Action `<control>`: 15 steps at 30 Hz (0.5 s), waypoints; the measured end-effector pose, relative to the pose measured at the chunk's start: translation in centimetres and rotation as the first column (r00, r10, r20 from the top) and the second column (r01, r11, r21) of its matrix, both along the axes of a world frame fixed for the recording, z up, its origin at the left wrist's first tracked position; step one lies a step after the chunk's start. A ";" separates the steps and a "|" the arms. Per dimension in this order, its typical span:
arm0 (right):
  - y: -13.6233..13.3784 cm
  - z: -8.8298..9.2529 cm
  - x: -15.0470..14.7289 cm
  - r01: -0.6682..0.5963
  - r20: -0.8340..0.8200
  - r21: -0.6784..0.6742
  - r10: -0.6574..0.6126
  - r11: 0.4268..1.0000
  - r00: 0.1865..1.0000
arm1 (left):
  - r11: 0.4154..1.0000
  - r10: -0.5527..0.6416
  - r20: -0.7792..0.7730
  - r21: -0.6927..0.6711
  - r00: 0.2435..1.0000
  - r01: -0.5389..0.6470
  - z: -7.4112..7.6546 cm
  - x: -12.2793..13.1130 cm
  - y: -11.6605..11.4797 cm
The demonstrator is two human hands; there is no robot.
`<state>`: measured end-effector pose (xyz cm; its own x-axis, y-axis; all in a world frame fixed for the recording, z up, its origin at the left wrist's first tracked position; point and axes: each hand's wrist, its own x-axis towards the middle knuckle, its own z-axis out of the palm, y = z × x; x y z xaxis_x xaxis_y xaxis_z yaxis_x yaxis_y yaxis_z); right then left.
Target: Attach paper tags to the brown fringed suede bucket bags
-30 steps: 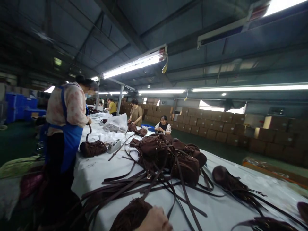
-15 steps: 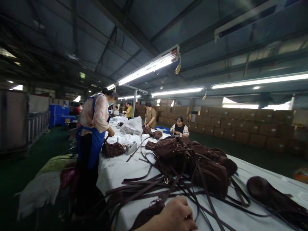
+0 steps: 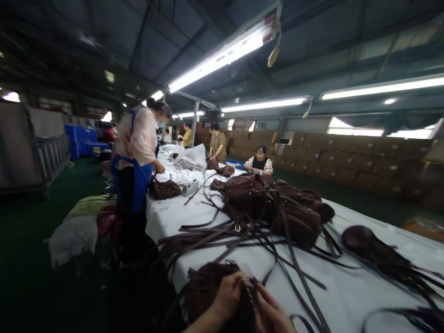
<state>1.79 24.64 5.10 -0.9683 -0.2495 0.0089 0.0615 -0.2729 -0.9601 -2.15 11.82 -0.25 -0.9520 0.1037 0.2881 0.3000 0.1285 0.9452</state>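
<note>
A dark brown gathered bag point(image 3: 199, 286) lies at the near edge of the white-covered table, under both my hands. My left hand point(image 3: 227, 296) is closed on the bag near its opening edge, fingers pinched. My right hand point(image 3: 272, 310) is closed on the opposite side of the same edge, with its fingertips partly hidden. Between the hands shows a narrow whitish, toothed-looking strip, too blurred to name. Just beyond, long brown straps point(image 3: 204, 238) spread over the table, leading to a pile of brown bags point(image 3: 256, 199).
Another brown bag point(image 3: 374, 249) lies on the table point(image 3: 350, 286) at the right. A person in a blue apron point(image 3: 138, 157) stands at the left side, handling a brown bag point(image 3: 164, 188). Other people work farther along. Stacked cartons point(image 3: 350, 159) line the right wall.
My right hand has come into view and grips the bag. My left hand has moved slightly left and now pinches the bag's edge. The view has tilted down, showing more of the bag.
</note>
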 end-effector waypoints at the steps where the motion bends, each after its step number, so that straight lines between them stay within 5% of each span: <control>1: -0.1 -0.1 0.9 -0.007 0.073 -0.018 0.008 1.000 0.997 | 1.000 0.015 0.008 -0.008 1.000 -0.015 -0.4 -0.3 -0.2; 8: 0.6 -2.4 6.4 -0.006 0.297 -0.076 0.028 0.997 0.955 | 0.979 0.204 0.119 -0.020 0.972 -0.203 -1.4 -3.1 -2.5; 11: 1.3 -2.5 5.8 0.098 0.328 -0.119 -0.055 0.988 0.943 | 0.994 0.090 0.148 0.051 0.985 -0.099 -0.3 -2.1 -2.1; 15: 1.8 -0.4 4.5 0.085 0.310 -0.147 -0.036 0.985 0.950 | 0.950 -0.262 0.209 0.227 0.942 0.214 1.0 0.6 -0.1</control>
